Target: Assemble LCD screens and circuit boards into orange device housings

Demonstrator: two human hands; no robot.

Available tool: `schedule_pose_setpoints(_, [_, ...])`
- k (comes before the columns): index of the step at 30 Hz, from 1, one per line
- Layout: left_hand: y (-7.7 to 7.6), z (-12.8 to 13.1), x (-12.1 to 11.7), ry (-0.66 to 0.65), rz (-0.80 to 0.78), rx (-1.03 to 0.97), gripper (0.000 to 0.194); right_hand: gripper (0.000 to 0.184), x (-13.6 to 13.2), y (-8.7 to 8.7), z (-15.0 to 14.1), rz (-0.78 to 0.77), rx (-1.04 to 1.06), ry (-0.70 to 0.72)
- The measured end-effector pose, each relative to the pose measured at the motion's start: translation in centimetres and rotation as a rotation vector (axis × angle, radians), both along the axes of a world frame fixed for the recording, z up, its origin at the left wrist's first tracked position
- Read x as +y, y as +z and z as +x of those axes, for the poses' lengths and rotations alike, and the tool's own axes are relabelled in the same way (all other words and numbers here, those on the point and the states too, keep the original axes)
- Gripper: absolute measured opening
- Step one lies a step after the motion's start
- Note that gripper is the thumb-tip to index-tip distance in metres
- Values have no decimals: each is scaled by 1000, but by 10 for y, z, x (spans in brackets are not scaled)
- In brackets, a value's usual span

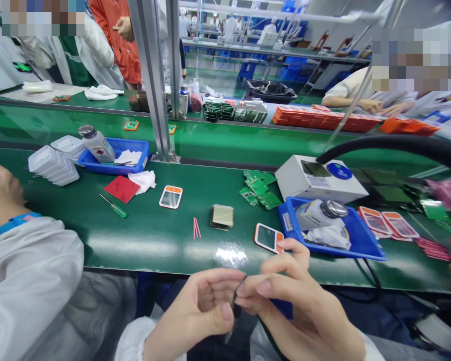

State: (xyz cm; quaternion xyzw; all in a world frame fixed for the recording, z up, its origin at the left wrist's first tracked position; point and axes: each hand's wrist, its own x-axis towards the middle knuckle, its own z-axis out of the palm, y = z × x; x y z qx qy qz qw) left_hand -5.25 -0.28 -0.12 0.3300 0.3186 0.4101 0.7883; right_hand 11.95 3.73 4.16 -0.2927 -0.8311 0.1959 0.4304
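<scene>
Close to me, below the bench's front edge, both my hands grip one thin dark flat piece (pixel 236 303), seen nearly edge-on. My left hand (pixel 201 308) has its thumb against one side, fingers behind. Thumb and forefinger of my right hand (pixel 300 301) pinch its upper edge. Just beyond the right fingers lies an orange-and-white framed device (pixel 267 237) with a dark screen. A stack of thin display panels (pixel 222 216) sits on the green bench (pixel 135 245), beside pink strips (pixel 196 228). Farther back is a second orange-and-white device (pixel 171 196).
To the right stand a blue tray (pixel 372 245) with a bottle (pixel 319 214), a white box (pixel 304 180) and green circuit boards (pixel 261 188). Leftward are a screwdriver (pixel 117 208), a red card (pixel 122 189) and another blue tray (pixel 143 150). A co-worker's arm (pixel 33 271) is at left.
</scene>
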Motion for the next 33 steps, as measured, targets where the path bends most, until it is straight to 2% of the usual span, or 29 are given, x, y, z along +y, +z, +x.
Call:
schedule_pose_setpoints(9, [0,1,-2,38,6,-22,44,36,0,-1,2,-10,-9,-6])
schedule_pose_setpoints(18, [-1,2,0,-55,20,-17,56,29,0,-5,8,-119,-38,66])
schedule_pose_setpoints(24, [-3,3,1,-49,17,-62,47,30,3,-4,6,-116,-62,130])
schedule_pose_setpoints(33, [7,2,4,-5,-183,-299,42,31,3,-6,1,-39,-13,92])
